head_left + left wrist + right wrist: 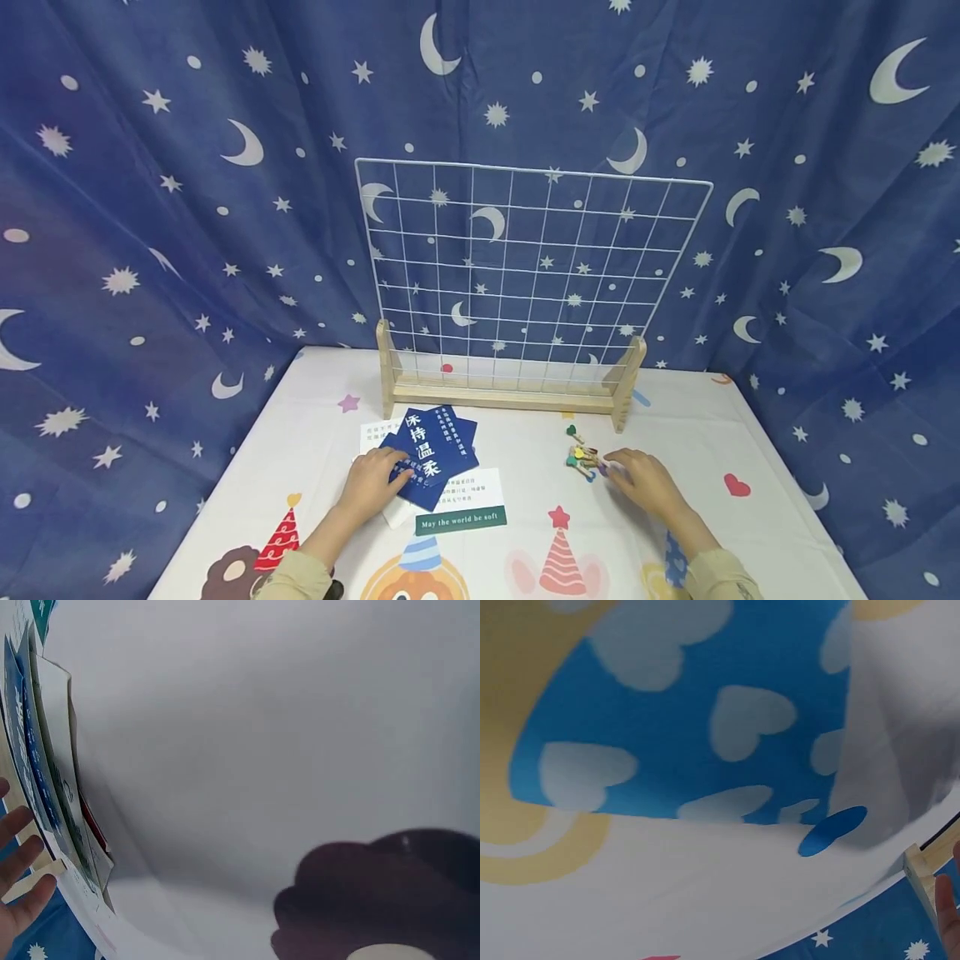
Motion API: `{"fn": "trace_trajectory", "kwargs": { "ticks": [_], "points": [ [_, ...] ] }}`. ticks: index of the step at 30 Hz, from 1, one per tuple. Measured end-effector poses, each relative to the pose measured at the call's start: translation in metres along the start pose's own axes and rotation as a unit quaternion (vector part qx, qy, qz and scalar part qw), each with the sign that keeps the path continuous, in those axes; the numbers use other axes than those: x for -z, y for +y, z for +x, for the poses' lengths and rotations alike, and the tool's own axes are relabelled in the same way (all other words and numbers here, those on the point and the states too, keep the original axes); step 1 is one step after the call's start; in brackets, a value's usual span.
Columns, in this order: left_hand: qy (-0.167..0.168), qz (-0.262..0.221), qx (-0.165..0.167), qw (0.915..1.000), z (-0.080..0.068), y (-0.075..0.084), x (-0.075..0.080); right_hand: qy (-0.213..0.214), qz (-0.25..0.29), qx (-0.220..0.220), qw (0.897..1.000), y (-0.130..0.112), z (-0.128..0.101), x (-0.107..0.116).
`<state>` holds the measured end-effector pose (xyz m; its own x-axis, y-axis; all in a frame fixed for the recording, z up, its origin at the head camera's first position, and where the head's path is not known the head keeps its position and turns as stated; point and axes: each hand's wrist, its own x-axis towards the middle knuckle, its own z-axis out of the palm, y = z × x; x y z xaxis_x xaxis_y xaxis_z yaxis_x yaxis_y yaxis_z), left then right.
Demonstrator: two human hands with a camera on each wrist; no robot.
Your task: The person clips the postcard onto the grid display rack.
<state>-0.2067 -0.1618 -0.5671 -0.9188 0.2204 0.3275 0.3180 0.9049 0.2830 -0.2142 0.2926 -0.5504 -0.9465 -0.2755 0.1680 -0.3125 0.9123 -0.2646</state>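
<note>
Starry curtain behind, my bench (315,417) holds a wire grid (525,275). My left hand (372,482) rests flat on thin, slippery blue cards (435,450); I'd pinch an edge. My right hand (645,479), fingers relaxed, touches small light clips (582,458).

Staged craft or display corner, home-like, closed off by fabric.

The back and both sides are hung with a dark blue curtain (150,208) printed with white moons and stars. The table is covered by a white party-print cloth (765,533) showing hats, hearts and stars. A white wire grid panel (525,275) is held upright in a wooden stand (510,398). Printed cards (438,454) and small coloured clips (581,458) are laid out before it.
</note>
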Motion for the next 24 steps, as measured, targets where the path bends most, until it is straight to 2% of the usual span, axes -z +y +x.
{"fn": "trace_trajectory", "kwargs": {
  "ticks": [5,10,13,16,20,24],
  "points": [
    [0.038,0.018,0.015,0.999,0.008,0.001,0.0,-0.009,0.001,-0.002,1.0,-0.004,0.007,0.0],
    [0.049,0.03,0.068,0.996,0.02,0.003,-0.003,-0.007,0.015,0.007,1.0,-0.007,0.014,-0.001],
    [0.038,0.031,0.099,0.9939,0.026,0.004,-0.005,-0.008,0.02,0.009,1.0,-0.01,0.017,-0.002],
    [0.013,0.022,0.12,0.9924,0.03,0.007,-0.005,-0.011,0.018,0.014,1.0,-0.011,0.019,-0.003],
    [-0.013,0.004,0.128,0.9917,0.034,0.012,-0.007,-0.01,0.02,0.008,1.0,-0.012,0.021,-0.002],
    [-0.022,-0.002,0.125,0.9919,0.04,0.012,-0.01,-0.017,0.022,0.01,1.0,-0.012,0.027,0.0]
  ]
}}
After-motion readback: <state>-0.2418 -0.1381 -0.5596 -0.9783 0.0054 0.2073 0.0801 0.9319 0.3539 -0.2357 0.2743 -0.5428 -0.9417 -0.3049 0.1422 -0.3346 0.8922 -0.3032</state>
